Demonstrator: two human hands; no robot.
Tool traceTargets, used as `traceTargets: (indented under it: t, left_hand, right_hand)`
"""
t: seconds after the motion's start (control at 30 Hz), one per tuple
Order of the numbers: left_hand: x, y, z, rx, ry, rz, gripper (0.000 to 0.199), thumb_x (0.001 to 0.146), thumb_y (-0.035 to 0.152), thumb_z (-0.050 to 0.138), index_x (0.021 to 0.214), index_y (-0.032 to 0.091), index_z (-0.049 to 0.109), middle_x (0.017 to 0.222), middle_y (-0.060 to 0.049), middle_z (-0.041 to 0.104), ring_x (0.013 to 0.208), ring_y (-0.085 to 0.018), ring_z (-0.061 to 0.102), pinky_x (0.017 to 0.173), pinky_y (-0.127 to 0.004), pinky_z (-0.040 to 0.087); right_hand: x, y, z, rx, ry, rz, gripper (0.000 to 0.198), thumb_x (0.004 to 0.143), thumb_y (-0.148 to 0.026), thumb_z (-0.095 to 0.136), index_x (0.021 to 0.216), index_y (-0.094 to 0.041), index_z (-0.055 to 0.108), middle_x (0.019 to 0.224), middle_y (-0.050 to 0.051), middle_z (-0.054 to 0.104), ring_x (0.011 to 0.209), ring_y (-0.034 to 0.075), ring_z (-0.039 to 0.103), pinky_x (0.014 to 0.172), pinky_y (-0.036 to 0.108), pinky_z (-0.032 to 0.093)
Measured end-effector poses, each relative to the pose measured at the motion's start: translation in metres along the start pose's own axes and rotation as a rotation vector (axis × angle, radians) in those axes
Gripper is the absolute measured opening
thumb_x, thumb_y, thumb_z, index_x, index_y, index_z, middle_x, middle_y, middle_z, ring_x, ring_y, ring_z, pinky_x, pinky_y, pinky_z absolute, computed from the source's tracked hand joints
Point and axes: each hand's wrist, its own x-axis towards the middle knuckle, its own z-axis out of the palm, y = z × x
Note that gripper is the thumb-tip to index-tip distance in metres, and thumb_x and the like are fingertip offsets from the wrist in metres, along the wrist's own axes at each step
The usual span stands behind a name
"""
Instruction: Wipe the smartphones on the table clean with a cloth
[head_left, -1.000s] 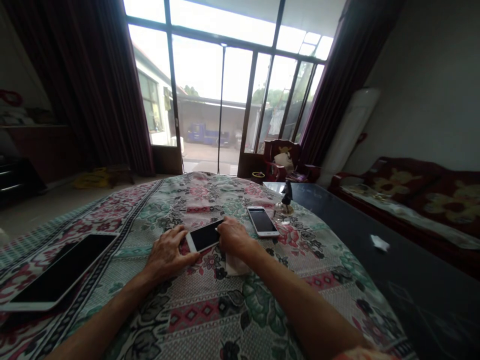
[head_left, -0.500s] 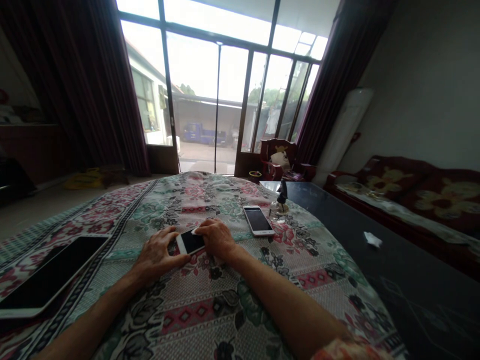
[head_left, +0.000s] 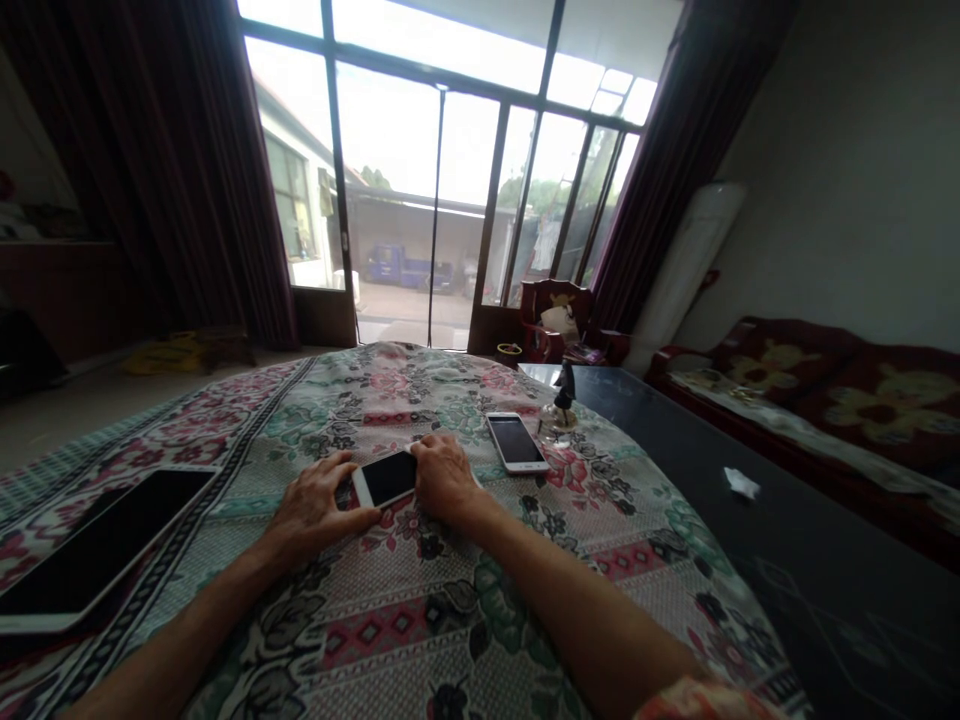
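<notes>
A white smartphone with a dark screen lies on the patterned tablecloth. My left hand grips its left end, thumb at the near edge and fingers at the far edge. Curled fingers of my right hand rest at the phone's right end. A bit of white, seemingly a tissue, shows beneath that hand; most of it is hidden. Just to the right lies a second white phone, face up. At far left is a larger white-framed tablet, its screen dark.
A small glass-based ornament with a dark figure stands behind the second phone. On the right, a black table carries a crumpled white tissue. Beyond are a wooden sofa, a chair and glass doors.
My right hand has slid rightward across the phone's screen to its right end, uncovering more of the screen. My left hand keeps its hold on the phone.
</notes>
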Motion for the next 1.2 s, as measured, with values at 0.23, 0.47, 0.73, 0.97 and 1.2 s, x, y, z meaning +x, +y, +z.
traceTargets:
  t: [0.23,0.47,0.73,0.97,1.2]
  left_hand:
    - [-0.002,0.001,0.001,0.003,0.015,-0.025,0.069,0.066,0.057,0.062,0.12,0.015,0.063,0.144,-0.017,0.05,0.133,-0.037,0.045,0.109,-0.048,0.036]
    - [-0.002,0.005,-0.002,0.011,0.005,-0.029,0.069,0.066,0.056,0.064,0.12,0.014,0.063,0.143,-0.016,0.05,0.133,-0.037,0.044,0.109,-0.047,0.036]
    - [-0.001,0.003,-0.003,0.004,0.009,-0.009,0.067,0.066,0.057,0.065,0.118,0.015,0.064,0.142,-0.015,0.052,0.132,-0.037,0.046,0.108,-0.047,0.037]
    - [-0.002,0.004,-0.002,-0.003,-0.001,-0.019,0.067,0.066,0.057,0.065,0.119,0.016,0.063,0.144,-0.016,0.05,0.133,-0.036,0.044,0.109,-0.047,0.036]
    - [-0.003,0.003,0.0,-0.034,0.022,-0.025,0.066,0.066,0.057,0.063,0.119,0.017,0.063,0.143,-0.016,0.051,0.133,-0.036,0.044,0.11,-0.048,0.035]
  right_hand:
    - [-0.018,-0.032,0.006,0.04,-0.026,-0.338,0.022,0.087,-0.028,0.059,0.108,-0.022,0.065,0.112,0.007,0.065,0.1,0.024,0.053,0.079,0.033,0.04]
    - [-0.003,-0.019,0.005,0.055,-0.046,-0.265,0.026,0.083,-0.026,0.064,0.108,-0.024,0.07,0.113,0.006,0.067,0.101,0.022,0.054,0.082,0.031,0.039]
    - [0.011,0.017,-0.003,0.019,-0.008,-0.034,0.034,0.086,-0.011,0.045,0.107,-0.022,0.07,0.109,0.007,0.069,0.101,0.022,0.055,0.087,0.031,0.036]
    - [-0.009,-0.02,0.001,-0.05,-0.036,-0.156,0.026,0.084,-0.022,0.059,0.108,-0.017,0.067,0.114,0.011,0.064,0.104,0.027,0.052,0.084,0.036,0.039]
    - [-0.011,-0.033,0.005,-0.001,-0.063,-0.296,0.023,0.084,-0.03,0.063,0.105,-0.021,0.069,0.111,0.008,0.067,0.099,0.025,0.054,0.081,0.035,0.042]
